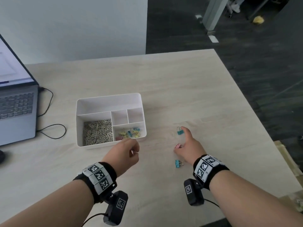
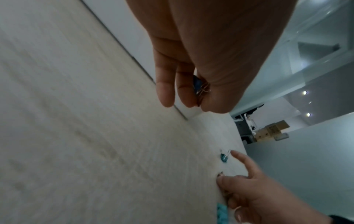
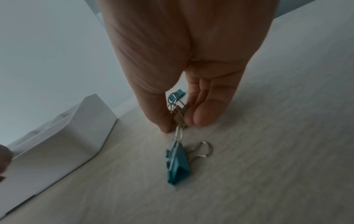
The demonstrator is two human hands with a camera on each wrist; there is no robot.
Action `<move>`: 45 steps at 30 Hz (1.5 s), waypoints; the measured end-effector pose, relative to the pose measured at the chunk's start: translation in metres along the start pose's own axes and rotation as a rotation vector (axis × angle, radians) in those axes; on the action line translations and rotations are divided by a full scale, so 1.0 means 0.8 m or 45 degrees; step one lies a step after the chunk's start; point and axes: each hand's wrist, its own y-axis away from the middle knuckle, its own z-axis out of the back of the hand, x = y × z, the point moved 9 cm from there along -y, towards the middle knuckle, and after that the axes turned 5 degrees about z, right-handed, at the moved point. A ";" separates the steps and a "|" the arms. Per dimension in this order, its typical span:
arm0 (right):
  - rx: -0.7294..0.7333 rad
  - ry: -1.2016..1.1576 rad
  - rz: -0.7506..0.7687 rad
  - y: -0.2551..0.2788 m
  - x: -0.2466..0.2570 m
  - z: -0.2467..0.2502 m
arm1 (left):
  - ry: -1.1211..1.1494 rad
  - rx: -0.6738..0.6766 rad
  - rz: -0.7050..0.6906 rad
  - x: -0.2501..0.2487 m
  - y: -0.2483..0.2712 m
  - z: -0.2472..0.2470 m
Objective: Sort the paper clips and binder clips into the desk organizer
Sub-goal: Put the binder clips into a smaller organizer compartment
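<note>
Nearest the camera, a teal binder clip [image 1: 177,163] lies on the desk [image 1: 180,89] beside the right hand [image 1: 190,149], which pinches a pink binder clip [image 1: 178,146]. Left hand [image 1: 126,154] holds a blue binder clip [image 2: 198,84] at the organizer's [image 1: 109,97] near edge, by its near-right compartment of binder clips [image 1: 129,133]; paper clips [image 1: 97,131] fill the near-left one.

Soft, even daylight; motion-blurred wrist views; wide-angle edge distortion.

An office, shown by an open laptop [image 1: 15,102] on a pale wood tabletop [image 1: 180,89], a white desk organizer [image 1: 109,102] of paper clips [image 1: 98,131], dark carpet flooring [image 1: 246,63], glass partition walls [image 2: 316,68], stacked cardboard boxes [image 2: 270,131]
</note>
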 end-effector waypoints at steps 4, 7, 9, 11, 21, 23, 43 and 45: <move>0.025 -0.011 -0.059 -0.012 0.005 0.003 | 0.083 -0.136 0.013 0.000 -0.005 0.040; 0.055 -0.060 -0.092 -0.019 0.008 0.003 | 0.135 -0.217 0.046 0.009 -0.014 0.065; 0.093 -0.013 -0.050 -0.024 0.016 0.002 | 0.114 -0.220 0.079 0.016 -0.022 0.072; 0.113 0.092 0.034 -0.026 0.030 0.001 | 0.053 -0.192 0.096 0.021 -0.030 0.071; 0.004 -0.063 0.425 0.009 0.116 -0.033 | 0.083 -0.246 0.079 0.037 -0.021 0.075; -0.002 -0.146 0.599 0.019 0.165 -0.035 | 0.118 -0.266 0.088 0.048 -0.011 0.078; 0.370 0.408 0.289 0.042 0.043 -0.036 | 0.181 -0.257 0.269 0.064 0.018 0.068; 0.438 0.461 0.352 0.057 0.033 -0.044 | 0.220 -0.258 0.306 0.065 0.020 0.067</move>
